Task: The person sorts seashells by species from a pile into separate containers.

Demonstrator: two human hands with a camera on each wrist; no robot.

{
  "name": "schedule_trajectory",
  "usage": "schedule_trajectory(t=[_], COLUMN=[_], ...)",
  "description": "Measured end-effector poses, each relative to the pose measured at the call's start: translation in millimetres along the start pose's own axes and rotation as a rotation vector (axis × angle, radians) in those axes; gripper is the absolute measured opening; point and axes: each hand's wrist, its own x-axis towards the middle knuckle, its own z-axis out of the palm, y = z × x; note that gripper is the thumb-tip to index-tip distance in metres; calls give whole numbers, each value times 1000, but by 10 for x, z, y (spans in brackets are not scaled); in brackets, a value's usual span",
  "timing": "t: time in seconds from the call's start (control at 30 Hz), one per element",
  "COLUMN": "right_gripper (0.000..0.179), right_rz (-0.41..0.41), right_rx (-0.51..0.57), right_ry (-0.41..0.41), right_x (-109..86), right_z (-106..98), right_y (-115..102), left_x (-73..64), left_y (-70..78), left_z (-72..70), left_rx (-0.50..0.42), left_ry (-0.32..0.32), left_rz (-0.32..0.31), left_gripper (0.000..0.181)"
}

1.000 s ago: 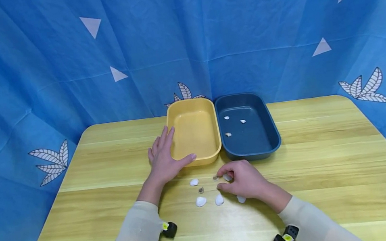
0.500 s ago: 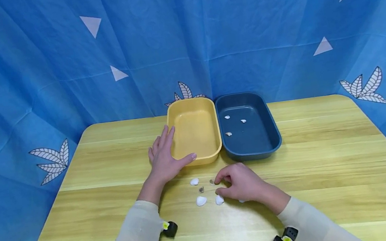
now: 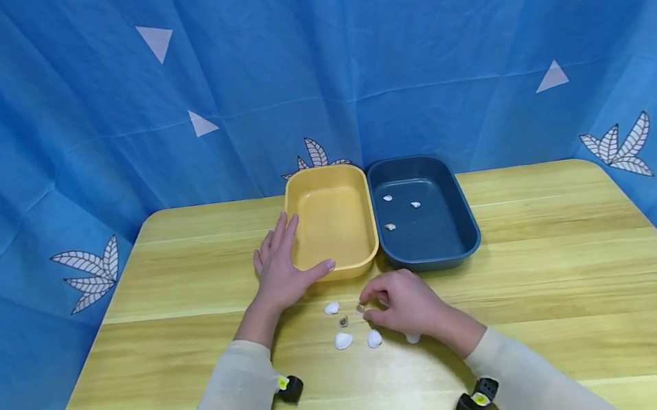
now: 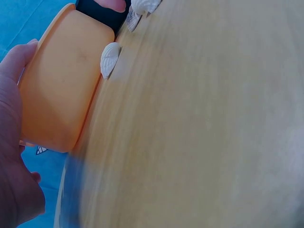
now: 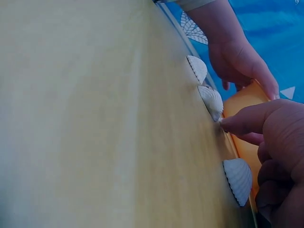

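Thumb and forefinger of the right hand (image 3: 404, 302) are curled together, pinching a small grey-brown shell (image 3: 360, 309) at the pale wood-grained tabletop (image 3: 561, 271), in front of a yellow, rounded-rectangular tray (image 3: 335, 232). The left hand (image 3: 280, 274) spreads straight fingers along that tray's left side, thumb at its near rim. White, ribbed, fan-shaped shells (image 3: 343, 341) and a small dark-centred shell (image 3: 344, 322) lie nearby. Three small pale shells (image 3: 416, 204) rest inside the dark blue, rounded-rectangular tray (image 3: 433, 243) just beside the yellow one.
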Motion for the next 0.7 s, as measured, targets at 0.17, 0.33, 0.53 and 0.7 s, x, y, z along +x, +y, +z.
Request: schedule_trajectory(t=[0.17,0.33,0.53,0.7], right_gripper=[12,10,10,10], right_rz=[-34,-78,-95,-97], right_rx=[-32,-37,-35,-32], right_ry=[-25,-28,-43,-55], right_x=[45,68,92,114], right_z=[-4,4,22,43], right_y=[33,64,85,111], left_x=[-8,-12,0,6], left_y=[18,16,9,6], left_z=[-6,-3,4,14], left_rx=[-10,-15,-8,2], left_ry=[-3,4,7,9], left_rz=[0,11,13,8], left_gripper=[112,110,111,111])
